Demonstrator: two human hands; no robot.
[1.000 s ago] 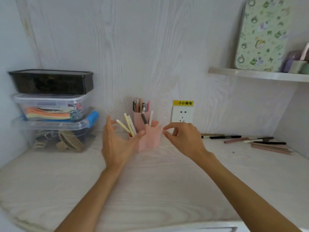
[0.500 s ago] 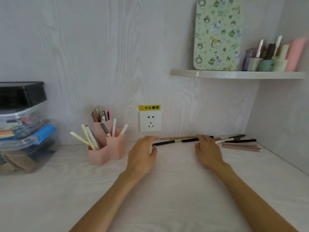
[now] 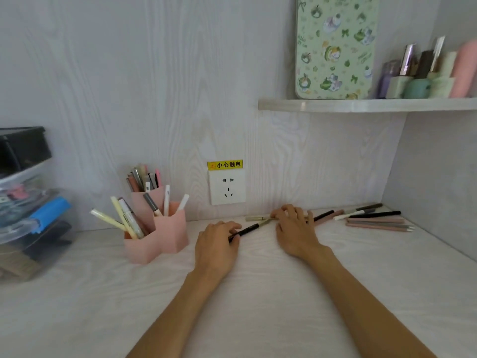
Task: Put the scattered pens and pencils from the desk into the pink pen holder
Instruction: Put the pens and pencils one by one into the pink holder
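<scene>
Slim black pen with a tan end [image 3: 246, 229], lying on the pale wood-grain worktop [image 3: 258, 306], long axis running from lower left up to the right. Left hand [image 3: 216, 245] palm down, fingers pinched on its black end. Right hand [image 3: 294, 229] spread flat over a beige pencil [image 3: 255, 218] lying nearly level along the wall. Further right, loose black, pink and brown pencils [image 3: 374, 220], mostly pointing left to right. Left of the hands, pink multi-compartment plastic pen holder [image 3: 169, 235], upright and already stocked.
</scene>
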